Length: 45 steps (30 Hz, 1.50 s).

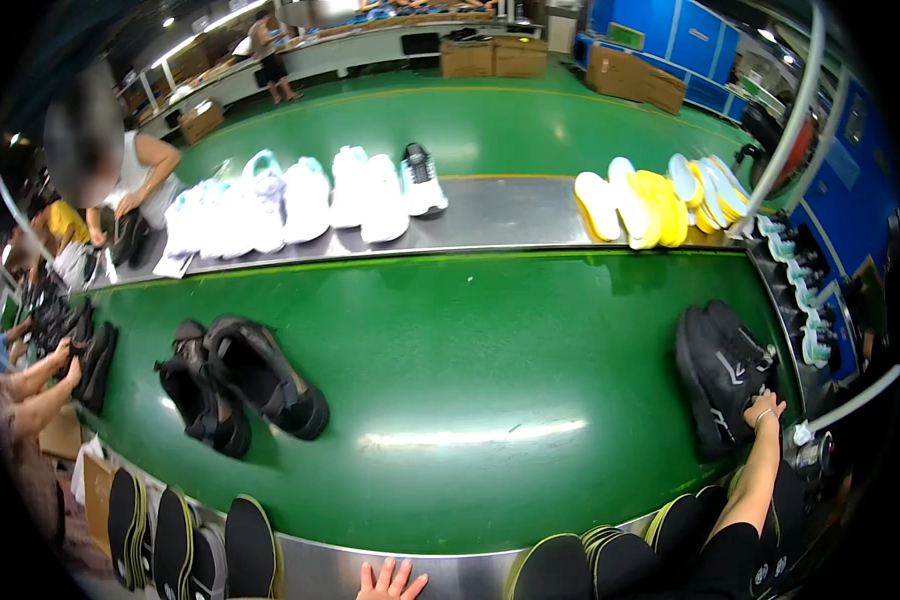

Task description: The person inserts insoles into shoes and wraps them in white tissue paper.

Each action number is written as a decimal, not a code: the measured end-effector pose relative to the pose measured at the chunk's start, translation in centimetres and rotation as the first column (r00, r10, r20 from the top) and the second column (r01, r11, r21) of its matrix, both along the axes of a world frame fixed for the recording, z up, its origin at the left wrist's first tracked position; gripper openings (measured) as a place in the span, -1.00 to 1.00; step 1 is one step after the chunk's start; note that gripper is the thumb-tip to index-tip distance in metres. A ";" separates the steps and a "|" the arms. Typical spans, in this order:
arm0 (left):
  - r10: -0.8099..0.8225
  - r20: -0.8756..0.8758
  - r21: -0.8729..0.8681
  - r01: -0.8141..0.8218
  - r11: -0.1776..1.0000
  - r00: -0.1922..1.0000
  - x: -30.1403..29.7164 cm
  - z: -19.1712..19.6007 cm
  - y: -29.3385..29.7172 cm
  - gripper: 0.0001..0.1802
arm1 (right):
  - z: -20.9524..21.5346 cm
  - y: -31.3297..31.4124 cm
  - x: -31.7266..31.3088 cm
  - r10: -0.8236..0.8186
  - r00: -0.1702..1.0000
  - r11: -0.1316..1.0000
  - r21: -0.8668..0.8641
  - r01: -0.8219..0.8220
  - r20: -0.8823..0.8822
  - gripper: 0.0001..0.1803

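2 black shoes (708, 385) lay at the right of the green worktop (470, 350), probably light, stiff-soled, best held by the softer collar. The right hand (765, 405) touched 1, its fingers' closure unclear; the left hand (392, 582) had fingers spread wide.

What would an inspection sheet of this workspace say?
Surface: glossy green tabletop.
Job's things: black shoes with pale marks, right; dark brown shoes, left.
Clutter: white shoes and yellow soles on far metal shelf; black, lime-edged insoles along near metal ledge.
Hands: bare left hand spread over ledge; right hand at black shoes, grip unclear.
Cables: nothing seen.
Surroundings: person in white top, left; brown cardboard boxes, far; blue panels, right.
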<state>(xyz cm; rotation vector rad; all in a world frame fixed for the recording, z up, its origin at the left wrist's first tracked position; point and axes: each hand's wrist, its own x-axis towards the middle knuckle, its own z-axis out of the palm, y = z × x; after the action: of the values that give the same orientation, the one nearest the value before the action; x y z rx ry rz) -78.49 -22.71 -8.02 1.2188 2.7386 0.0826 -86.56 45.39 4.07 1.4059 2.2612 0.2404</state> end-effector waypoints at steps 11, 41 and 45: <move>0.126 0.651 -0.354 0.152 0.923 0.748 -3.4 6.7 1.9 0.00 | -3.2 -3.3 -2.6 0.107 0.950 0.926 -0.319 -0.203 -0.293 -0.38; -0.037 0.880 0.467 -0.851 0.239 0.473 0.6 8.9 -7.2 0.00 | 4.7 -57.0 8.7 0.664 0.531 0.256 -0.507 -0.823 -0.527 -0.50; 0.228 0.699 0.571 -0.721 0.392 0.677 0.6 10.5 -7.0 -0.06 | 4.2 -55.0 11.3 0.468 0.301 0.094 -0.292 -0.952 -0.831 -0.69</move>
<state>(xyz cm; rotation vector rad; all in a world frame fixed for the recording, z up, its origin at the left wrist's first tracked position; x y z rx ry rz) -77.90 -29.75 2.53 0.2145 2.3892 1.6883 -75.29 -9.62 8.31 -0.4503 2.7526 -0.9357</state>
